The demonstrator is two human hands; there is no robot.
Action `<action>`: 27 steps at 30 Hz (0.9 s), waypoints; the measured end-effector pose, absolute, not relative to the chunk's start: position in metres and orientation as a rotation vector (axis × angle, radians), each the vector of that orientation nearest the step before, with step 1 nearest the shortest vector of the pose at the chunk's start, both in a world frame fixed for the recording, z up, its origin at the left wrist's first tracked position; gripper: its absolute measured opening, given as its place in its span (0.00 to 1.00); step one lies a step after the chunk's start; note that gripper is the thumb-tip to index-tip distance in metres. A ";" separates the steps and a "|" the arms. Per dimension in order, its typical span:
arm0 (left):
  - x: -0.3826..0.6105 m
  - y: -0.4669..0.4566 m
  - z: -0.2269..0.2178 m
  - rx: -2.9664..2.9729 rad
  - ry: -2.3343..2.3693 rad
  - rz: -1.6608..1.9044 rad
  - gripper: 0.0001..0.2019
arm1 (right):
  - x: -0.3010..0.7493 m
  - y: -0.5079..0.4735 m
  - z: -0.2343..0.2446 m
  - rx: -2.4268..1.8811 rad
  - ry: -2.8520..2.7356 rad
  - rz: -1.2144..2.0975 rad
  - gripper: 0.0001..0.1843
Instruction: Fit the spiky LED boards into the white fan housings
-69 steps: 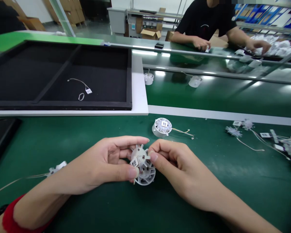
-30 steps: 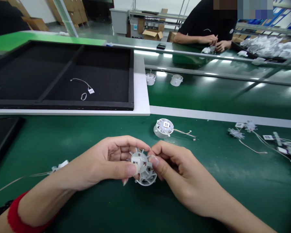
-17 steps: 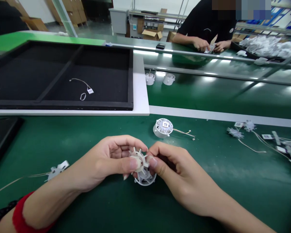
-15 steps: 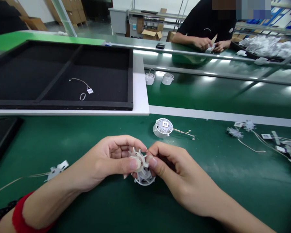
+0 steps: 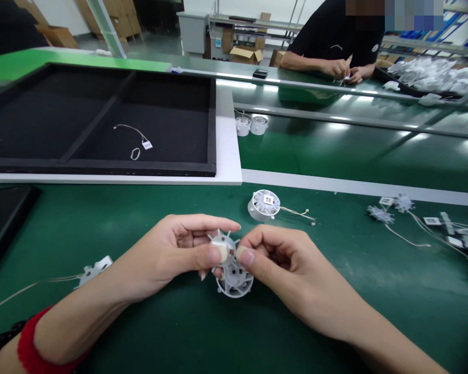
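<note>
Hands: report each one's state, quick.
Left hand: closed, pinching the spoked white part.
Right hand: closed, pinching the same part over the round housing.

The green counter (image 5: 140, 322) carries a white round housing (image 5: 263, 204) mid-counter, wired finned parts (image 5: 378, 213) near its right edge, and one finned piece (image 5: 93, 269) at left.

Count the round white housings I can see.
4: a housing in the left hand and right hand; another on the mat beyond; two on the belt. The far pile may hide more.
</note>
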State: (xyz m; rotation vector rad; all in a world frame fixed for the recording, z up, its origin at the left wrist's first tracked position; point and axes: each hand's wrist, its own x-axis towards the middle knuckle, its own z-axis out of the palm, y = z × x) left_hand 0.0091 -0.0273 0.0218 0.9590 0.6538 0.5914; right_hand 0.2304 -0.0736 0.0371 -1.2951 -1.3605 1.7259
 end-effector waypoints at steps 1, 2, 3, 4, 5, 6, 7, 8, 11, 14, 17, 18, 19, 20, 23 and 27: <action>0.009 -0.027 0.023 0.968 0.659 0.599 0.13 | 0.231 -0.072 0.037 -1.288 -1.363 1.720 0.19; 0.010 -0.027 0.024 0.975 0.666 0.604 0.13 | 0.231 -0.071 0.037 -1.287 -1.362 1.712 0.19; 0.011 -0.027 0.025 0.988 0.668 0.612 0.13 | 0.232 -0.070 0.037 -1.288 -1.361 1.705 0.20; 0.012 -0.027 0.026 1.003 0.675 0.618 0.13 | 0.232 -0.068 0.037 -1.296 -1.363 1.698 0.20; 0.013 -0.027 0.026 1.019 0.685 0.622 0.13 | 0.232 -0.067 0.038 -1.309 -1.370 1.687 0.21; 0.014 -0.028 0.026 1.034 0.697 0.624 0.13 | 0.233 -0.066 0.038 -1.324 -1.377 1.678 0.21; 0.015 -0.028 0.025 1.048 0.709 0.627 0.13 | 0.233 -0.066 0.038 -1.338 -1.381 1.673 0.22; 0.015 -0.028 0.024 1.065 0.713 0.632 0.12 | 0.234 -0.065 0.038 -1.344 -1.388 1.671 0.22; 0.013 -0.027 0.019 1.124 0.728 0.657 0.14 | 0.237 -0.062 0.039 -1.345 -1.417 1.661 0.22; 0.007 -0.027 0.015 1.283 0.836 0.708 0.18 | 0.243 -0.059 0.040 -1.332 -1.446 1.618 0.19; -0.001 -0.029 0.017 1.588 0.967 0.655 0.29 | 0.251 -0.057 0.042 -1.348 -1.479 1.609 0.16; -0.003 -0.030 0.018 1.682 0.991 0.585 0.34 | 0.254 -0.057 0.042 -1.363 -1.487 1.638 0.16; -0.004 -0.031 0.020 1.755 1.002 0.492 0.38 | 0.256 -0.057 0.042 -1.384 -1.495 1.681 0.16; -0.005 -0.033 0.021 1.806 1.004 0.400 0.42 | 0.258 -0.057 0.042 -1.411 -1.500 1.734 0.16; -0.001 -0.037 0.022 1.889 0.976 0.220 0.48 | 0.259 -0.058 0.042 -1.516 -1.532 1.858 0.19; 0.003 -0.038 0.018 1.995 0.880 0.220 0.44 | 0.256 -0.061 0.042 -1.649 -1.629 1.856 0.19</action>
